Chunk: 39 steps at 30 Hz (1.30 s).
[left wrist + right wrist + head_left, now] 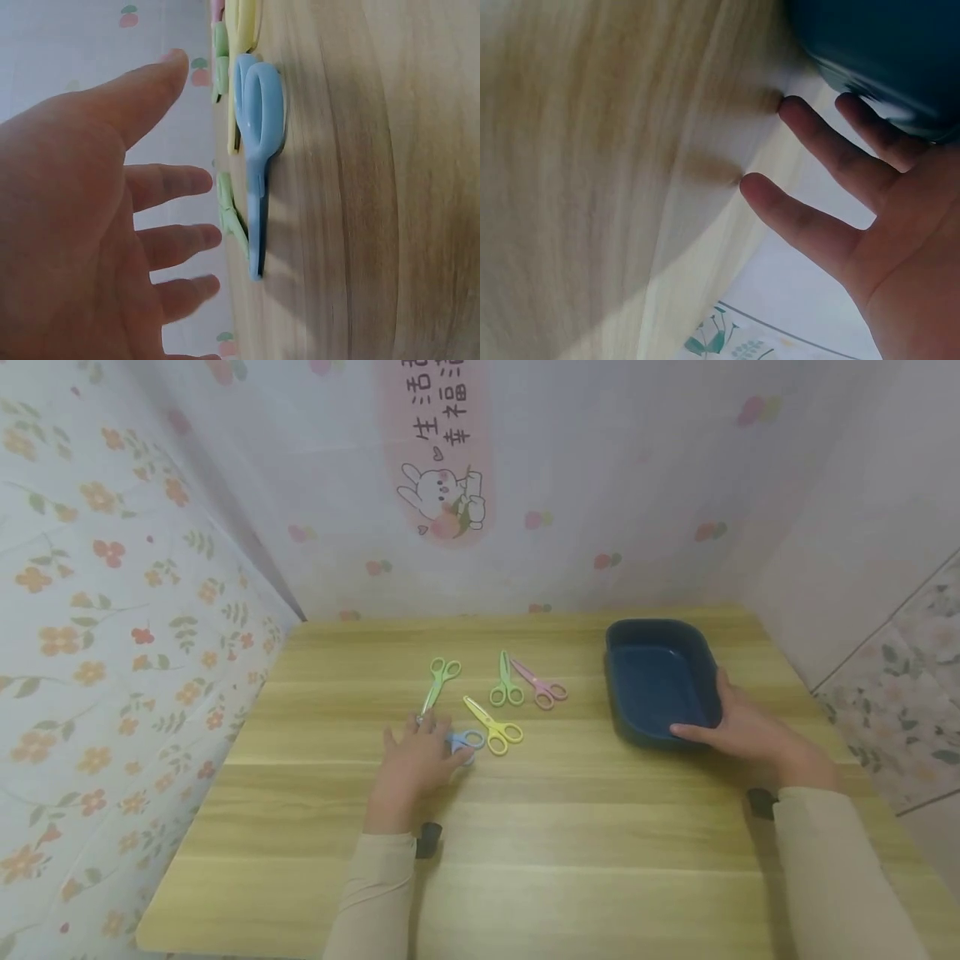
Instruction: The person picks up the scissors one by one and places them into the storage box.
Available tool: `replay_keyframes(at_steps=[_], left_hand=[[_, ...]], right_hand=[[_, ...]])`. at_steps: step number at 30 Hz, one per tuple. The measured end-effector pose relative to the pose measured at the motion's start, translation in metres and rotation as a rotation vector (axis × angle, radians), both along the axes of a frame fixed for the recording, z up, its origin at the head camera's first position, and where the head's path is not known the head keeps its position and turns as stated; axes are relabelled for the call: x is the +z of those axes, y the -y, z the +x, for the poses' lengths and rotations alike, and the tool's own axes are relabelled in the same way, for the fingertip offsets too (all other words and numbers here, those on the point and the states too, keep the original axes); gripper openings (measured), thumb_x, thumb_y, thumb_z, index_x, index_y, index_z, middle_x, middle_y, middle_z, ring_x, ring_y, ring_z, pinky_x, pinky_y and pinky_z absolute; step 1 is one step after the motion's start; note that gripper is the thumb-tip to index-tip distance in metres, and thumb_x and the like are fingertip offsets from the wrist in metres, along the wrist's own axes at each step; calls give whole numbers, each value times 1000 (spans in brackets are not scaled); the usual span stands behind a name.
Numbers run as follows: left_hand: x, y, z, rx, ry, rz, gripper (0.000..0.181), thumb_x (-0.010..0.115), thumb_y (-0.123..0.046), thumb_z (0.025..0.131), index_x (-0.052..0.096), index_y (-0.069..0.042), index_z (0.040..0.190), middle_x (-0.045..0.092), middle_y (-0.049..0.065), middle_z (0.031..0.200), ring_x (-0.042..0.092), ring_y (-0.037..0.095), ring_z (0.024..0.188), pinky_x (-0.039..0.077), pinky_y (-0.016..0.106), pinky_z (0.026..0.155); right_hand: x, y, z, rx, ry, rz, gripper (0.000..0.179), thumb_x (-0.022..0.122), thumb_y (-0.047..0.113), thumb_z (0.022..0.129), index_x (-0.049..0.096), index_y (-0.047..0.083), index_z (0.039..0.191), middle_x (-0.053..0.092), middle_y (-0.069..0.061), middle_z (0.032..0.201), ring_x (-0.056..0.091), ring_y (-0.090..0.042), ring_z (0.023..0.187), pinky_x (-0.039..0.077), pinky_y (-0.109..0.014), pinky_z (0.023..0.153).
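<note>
Well left of the blue container, the left hand hangs beside the blue scissors, fingers spread and apart from them! Nearer the container lie the yellow scissors, nearer again the pink scissors, a green pair just left of those, the other green pair farther left. And the right hand? At the container's near right corner, thumb at the rim, fingers spread outside.
</note>
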State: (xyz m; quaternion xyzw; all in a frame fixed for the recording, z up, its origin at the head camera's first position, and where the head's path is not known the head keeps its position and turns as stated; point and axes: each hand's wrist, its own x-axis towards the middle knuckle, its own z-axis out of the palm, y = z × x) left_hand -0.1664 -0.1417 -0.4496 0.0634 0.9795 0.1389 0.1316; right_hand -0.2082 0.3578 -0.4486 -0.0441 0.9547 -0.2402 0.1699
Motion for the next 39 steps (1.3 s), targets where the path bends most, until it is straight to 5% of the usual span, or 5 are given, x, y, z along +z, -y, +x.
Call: replay_keyframes(at_steps=[12, 22, 32, 39], left_hand=[[2, -6, 3, 26, 28, -9, 85, 53, -66, 103, 34, -13, 167, 23, 27, 175, 12, 51, 164, 12, 82, 123], [5, -11, 10, 128, 95, 39, 81, 54, -58, 104, 29, -17, 169, 17, 39, 171, 14, 60, 160, 16, 80, 124], [2, -7, 19, 190, 119, 46, 82, 53, -57, 103, 26, -19, 170, 21, 38, 170, 19, 62, 158, 20, 88, 115], [-2, -2, 21, 156, 95, 42, 84, 57, -59, 103, 29, -15, 169, 24, 30, 173, 21, 56, 160, 20, 86, 118]], right_hand=[[2, 11, 5, 28, 35, -13, 140, 69, 66, 94, -34, -4, 157, -13, -45, 166, 13, -70, 151, 24, -79, 119], [10, 23, -3, 52, 81, 15, 139, 65, 72, 94, -36, 0, 157, -3, -48, 166, 23, -70, 148, 33, -77, 117], [18, 37, -23, 92, 117, -3, 139, 65, 71, 95, -40, 2, 155, -4, -49, 166, 18, -70, 150, 29, -78, 119], [14, 31, -27, 120, 122, 14, 137, 64, 69, 96, -40, 1, 155, 0, -50, 165, 21, -70, 149, 30, -77, 118]])
